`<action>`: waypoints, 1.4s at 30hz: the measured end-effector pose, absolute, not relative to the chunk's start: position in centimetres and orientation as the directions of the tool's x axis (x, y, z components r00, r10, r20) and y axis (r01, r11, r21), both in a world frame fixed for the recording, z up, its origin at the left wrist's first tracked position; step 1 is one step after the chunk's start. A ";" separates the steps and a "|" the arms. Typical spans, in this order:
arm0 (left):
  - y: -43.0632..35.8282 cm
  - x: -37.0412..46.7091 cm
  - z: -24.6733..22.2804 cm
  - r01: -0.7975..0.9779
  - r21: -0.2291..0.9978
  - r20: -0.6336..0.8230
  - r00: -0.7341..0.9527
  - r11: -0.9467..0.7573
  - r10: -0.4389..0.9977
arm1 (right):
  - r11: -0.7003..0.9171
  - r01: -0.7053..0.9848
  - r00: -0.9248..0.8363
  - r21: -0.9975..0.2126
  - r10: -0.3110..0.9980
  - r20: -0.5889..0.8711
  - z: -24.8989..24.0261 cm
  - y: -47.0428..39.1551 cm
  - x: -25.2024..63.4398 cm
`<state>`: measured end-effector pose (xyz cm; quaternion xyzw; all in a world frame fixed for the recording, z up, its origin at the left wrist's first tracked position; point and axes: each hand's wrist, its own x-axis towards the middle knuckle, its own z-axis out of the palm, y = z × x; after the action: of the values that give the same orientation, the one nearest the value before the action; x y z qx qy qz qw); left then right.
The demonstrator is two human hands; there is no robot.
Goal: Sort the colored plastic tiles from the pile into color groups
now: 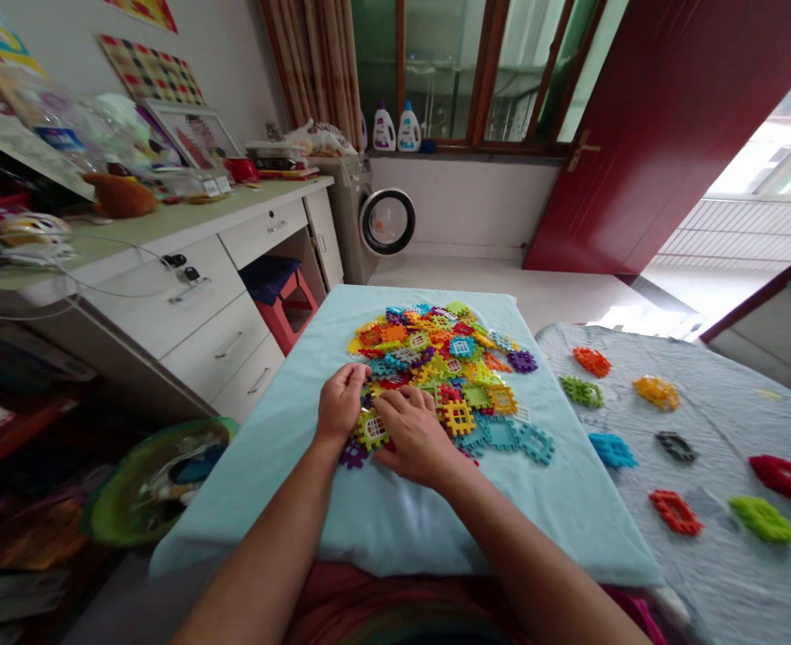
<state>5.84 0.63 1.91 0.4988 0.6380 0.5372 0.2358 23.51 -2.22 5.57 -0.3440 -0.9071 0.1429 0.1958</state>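
A heaped pile of colourful plastic interlocking blocks (462, 347) lies on the light blue tablecloth (395, 528). At the pile's left edge is my left hand (341, 403), its fingers curled together; whatever they grip is hidden. My right hand (416, 434) rests on the near side of the heap, fingers stretched out over the blocks. Between the hands sits a lime block with a white window (373, 430), with a purple block (353, 454) just below it. To the right of my right hand are a yellow lattice block (459, 417) and several teal blocks (502, 434).
On the right, a cloth-covered surface (637, 511) bears separate groups of blocks by colour, including orange (592, 361), blue (612, 451) and red (781, 475). A green basin (116, 502) and white drawers (213, 345) stand left. Behind are a stool (288, 305) and a washing machine (351, 210).
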 end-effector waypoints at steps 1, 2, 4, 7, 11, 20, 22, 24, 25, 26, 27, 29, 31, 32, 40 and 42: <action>0.7 5.8 1.9 0.374 0.925 0.230 -0.394 -0.074 0.890 | 0.721 0.574 -0.685 -0.389 0.683 0.254 5.3 -2.2 23.3; 0.7 5.7 1.8 0.366 0.928 0.227 -0.394 -0.074 0.891 | 0.720 0.576 -0.682 -0.388 0.684 0.258 5.1 -2.1 23.2; 0.7 5.7 1.7 0.357 0.931 0.224 -0.391 -0.076 0.893 | 0.722 0.565 -0.673 -0.400 0.683 0.284 4.8 -2.0 23.2; 0.7 5.9 1.7 0.362 0.929 0.227 -0.387 -0.079 0.894 | 0.710 0.550 -0.628 -0.440 0.699 0.343 4.9 -2.1 23.5; 0.5 6.0 2.1 0.453 0.888 0.282 -0.410 -0.075 0.868 | 0.647 0.537 -0.501 -0.541 0.761 0.413 5.8 -2.2 25.0; 1.6 4.2 0.3 0.801 0.598 0.316 -0.281 0.040 0.906 | 0.472 0.500 -0.241 -0.726 0.881 0.407 6.9 -3.2 33.1; 1.8 4.0 -0.2 0.832 0.552 0.253 -0.227 0.053 0.940 | 0.443 0.503 -0.207 -0.742 0.895 0.395 6.5 -3.8 35.1; 1.8 3.9 -0.3 0.859 0.509 0.242 -0.207 0.057 0.948 | 0.416 0.504 -0.161 -0.757 0.907 0.390 6.0 -4.4 37.1; 1.8 3.8 -0.3 0.867 0.494 0.237 -0.204 0.063 0.950 | 0.397 0.509 -0.125 -0.764 0.912 0.391 5.7 -4.7 38.1; 1.9 3.7 -0.3 0.875 0.480 0.228 -0.202 0.071 0.952 | 0.374 0.517 -0.078 -0.770 0.916 0.392 5.4 -5.0 39.2; 1.9 3.7 -0.2 0.881 0.467 0.219 -0.202 0.079 0.955 | 0.348 0.527 -0.025 -0.775 0.918 0.395 5.0 -5.2 40.2; 2.0 3.6 -0.1 0.891 0.445 0.202 -0.194 0.086 0.960 | 0.296 0.550 0.083 -0.781 0.911 0.404 4.2 -5.7 42.4; 2.1 3.5 0.0 0.897 0.432 0.187 -0.192 0.094 0.964 | 0.248 0.578 0.179 -0.777 0.891 0.418 3.1 -6.1 44.7; 2.2 3.5 0.0 0.898 0.428 0.177 -0.195 0.103 0.965 | 0.221 0.596 0.222 -0.772 0.879 0.423 2.5 -6.2 45.9; 2.2 3.7 0.1 0.893 0.424 0.157 -0.235 0.150 0.959 | -0.094 0.802 0.426 -0.590 0.783 0.454 -3.3 -6.3 59.6; 2.2 3.7 0.0 0.892 0.427 0.169 -0.238 0.147 0.956 | -0.188 0.840 0.447 -0.509 0.770 0.455 -4.6 -6.2 63.4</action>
<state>3.69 2.21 -0.05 0.6129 0.7539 0.2254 0.0713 63.43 -6.20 -4.56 -0.7691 -0.5235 -0.0482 0.3635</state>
